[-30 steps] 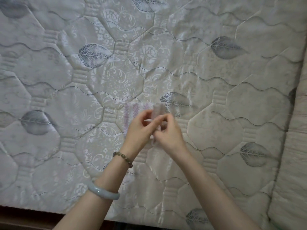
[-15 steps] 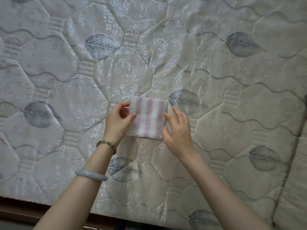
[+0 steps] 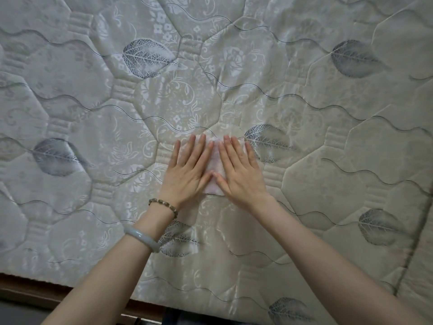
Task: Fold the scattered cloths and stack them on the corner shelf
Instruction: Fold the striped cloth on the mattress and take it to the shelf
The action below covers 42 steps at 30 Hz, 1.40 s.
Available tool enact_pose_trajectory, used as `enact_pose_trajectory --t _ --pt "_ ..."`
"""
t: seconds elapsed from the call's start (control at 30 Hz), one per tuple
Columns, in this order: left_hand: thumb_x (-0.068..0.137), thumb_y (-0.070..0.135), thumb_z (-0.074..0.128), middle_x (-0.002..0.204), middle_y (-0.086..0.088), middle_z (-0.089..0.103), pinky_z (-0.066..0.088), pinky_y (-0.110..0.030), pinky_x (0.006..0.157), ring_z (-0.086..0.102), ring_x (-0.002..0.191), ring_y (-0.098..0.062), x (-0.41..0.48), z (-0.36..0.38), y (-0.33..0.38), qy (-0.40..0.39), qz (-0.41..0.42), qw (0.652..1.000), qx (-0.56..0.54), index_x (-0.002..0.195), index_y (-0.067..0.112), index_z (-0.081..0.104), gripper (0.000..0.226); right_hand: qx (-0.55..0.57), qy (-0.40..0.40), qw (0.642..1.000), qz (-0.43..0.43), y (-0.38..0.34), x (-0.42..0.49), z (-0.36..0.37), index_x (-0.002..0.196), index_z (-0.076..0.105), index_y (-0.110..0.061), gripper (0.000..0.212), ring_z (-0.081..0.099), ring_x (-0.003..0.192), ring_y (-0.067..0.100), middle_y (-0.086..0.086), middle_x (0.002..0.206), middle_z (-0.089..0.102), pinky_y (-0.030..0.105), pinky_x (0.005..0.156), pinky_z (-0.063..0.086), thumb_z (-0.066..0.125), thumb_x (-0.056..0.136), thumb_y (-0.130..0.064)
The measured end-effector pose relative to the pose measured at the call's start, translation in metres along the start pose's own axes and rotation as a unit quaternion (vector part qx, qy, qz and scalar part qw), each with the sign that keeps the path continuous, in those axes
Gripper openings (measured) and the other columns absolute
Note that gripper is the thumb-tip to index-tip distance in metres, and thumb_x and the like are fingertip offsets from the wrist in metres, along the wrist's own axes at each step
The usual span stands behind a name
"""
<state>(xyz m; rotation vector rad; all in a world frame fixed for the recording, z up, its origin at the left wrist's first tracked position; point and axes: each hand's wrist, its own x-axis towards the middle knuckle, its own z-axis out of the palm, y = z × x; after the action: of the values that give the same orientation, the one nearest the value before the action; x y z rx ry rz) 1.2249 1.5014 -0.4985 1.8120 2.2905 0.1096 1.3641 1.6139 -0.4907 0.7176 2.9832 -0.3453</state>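
Note:
A small folded cloth [image 3: 216, 163], white with pink stripes, lies flat on the quilted mattress [image 3: 117, 127]. Both hands cover most of it. My left hand [image 3: 188, 168] presses its left half with straight fingers spread flat. My right hand [image 3: 239, 171] presses the right half the same way, thumbs nearly meeting over the cloth's middle. Only a strip between the hands and the near edge of the cloth show. No shelf is in view.
The mattress, grey-beige with leaf prints, fills the view. Its near edge [image 3: 70, 286] meets a dark wooden bed frame [image 3: 28, 294] at the bottom left. A seam [image 3: 419, 221] runs down the right side.
Earlier both hands pinched the cloth together, then held its sides as it lay folded. Now both hands lie flat on top of it, pressing it down.

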Motion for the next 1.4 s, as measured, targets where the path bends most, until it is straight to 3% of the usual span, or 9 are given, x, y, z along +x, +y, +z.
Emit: enact_pose_trajectory --t 0.2,0.4,0.5,0.6,0.73,0.93,1.03,1.23,1.4 --pt "0.097 0.059 0.018 0.159 -0.005 0.014 0.008 -0.053 0.117 0.011 0.146 -0.027 -0.004 0.014 -0.014 -0.049 0.022 0.998 0.027 0.152 0.020 0.012 0.068 -0.027 -0.006 0.999 -0.039 0.028 -0.012 0.026 0.146 0.035 -0.004 0.079 0.027 0.143 0.028 0.015 0.152 0.033 0.053 0.113 0.021 0.035 0.090 -0.060" --pt "0.095 0.064 0.009 0.160 -0.007 0.012 -0.001 -0.053 0.117 -0.001 0.147 -0.025 -0.001 0.005 -0.009 -0.081 -0.016 0.997 0.013 0.152 0.024 0.009 0.069 -0.004 -0.022 1.000 -0.019 0.026 -0.007 0.021 0.145 0.034 -0.002 0.083 0.029 0.142 0.031 0.018 0.152 0.033 0.054 0.112 0.019 0.033 0.087 -0.061" --pt "0.096 0.060 0.026 0.157 -0.012 0.018 0.003 -0.039 0.117 0.008 0.146 -0.026 -0.004 -0.009 -0.002 -0.006 -0.128 0.986 -0.105 0.151 0.022 0.020 0.067 0.130 0.047 0.989 0.044 0.019 -0.007 0.001 0.140 0.038 0.003 0.073 0.030 0.138 0.035 0.028 0.147 0.034 0.045 0.113 0.021 0.045 0.086 -0.046" --pt "0.093 0.043 0.054 0.137 -0.011 0.044 0.017 -0.029 0.114 0.034 0.131 -0.025 -0.010 -0.018 0.003 0.051 -0.329 0.887 -0.320 0.138 0.017 0.044 0.053 0.341 0.088 0.896 0.271 0.005 -0.005 -0.022 0.130 0.048 -0.003 0.051 0.048 0.116 0.026 0.015 0.127 0.049 0.034 0.103 0.038 0.056 0.085 -0.027" --pt "0.087 0.042 0.063 0.109 -0.003 0.060 0.044 -0.042 0.098 0.055 0.106 -0.022 -0.005 -0.023 0.008 0.033 -0.436 0.809 -0.393 0.113 0.016 0.055 0.038 0.515 0.008 0.685 0.515 -0.006 0.000 -0.019 0.113 0.057 -0.009 0.038 0.061 0.092 0.021 0.002 0.093 0.061 0.029 0.084 0.047 0.072 0.080 -0.024" --pt "0.085 0.036 0.065 0.097 -0.011 0.064 0.045 -0.045 0.091 0.058 0.098 -0.033 0.011 -0.025 0.015 -0.101 -0.437 0.806 -0.387 0.092 0.013 0.053 0.027 0.593 -0.033 0.614 0.520 -0.011 0.002 -0.013 0.081 0.067 -0.005 0.012 0.067 0.082 0.028 0.012 0.084 0.070 0.044 0.081 0.055 0.075 0.076 -0.012" --pt "0.080 0.036 0.067 0.095 -0.015 0.063 0.050 -0.051 0.087 0.062 0.093 -0.032 0.008 -0.030 0.018 -0.080 -0.444 0.738 -0.502 0.089 0.011 0.055 0.029 0.651 -0.032 0.572 0.498 -0.007 0.000 -0.029 0.086 0.065 -0.007 0.005 0.064 0.081 0.024 0.009 0.084 0.067 0.038 0.077 0.054 0.066 0.083 -0.003" --pt "0.091 0.013 0.062 0.078 -0.004 0.059 0.051 -0.020 0.059 0.059 0.070 -0.012 -0.020 -0.081 0.037 0.000 -0.391 0.637 -0.664 0.086 0.007 0.055 0.011 0.715 -0.029 0.563 0.412 -0.012 -0.009 -0.085 0.088 0.062 -0.010 0.012 0.066 0.066 0.011 0.004 0.079 0.068 0.027 0.065 0.056 0.059 0.087 0.001" --pt "0.088 0.017 0.065 0.096 -0.010 0.069 0.056 -0.032 0.081 0.066 0.089 -0.022 -0.052 -0.159 0.049 0.055 -0.359 0.584 -0.726 0.097 0.009 0.062 0.012 0.699 -0.025 0.633 0.331 -0.033 -0.017 -0.170 0.088 0.058 -0.009 0.017 0.065 0.068 0.014 0.002 0.075 0.068 0.030 0.065 0.054 0.070 0.076 -0.011"
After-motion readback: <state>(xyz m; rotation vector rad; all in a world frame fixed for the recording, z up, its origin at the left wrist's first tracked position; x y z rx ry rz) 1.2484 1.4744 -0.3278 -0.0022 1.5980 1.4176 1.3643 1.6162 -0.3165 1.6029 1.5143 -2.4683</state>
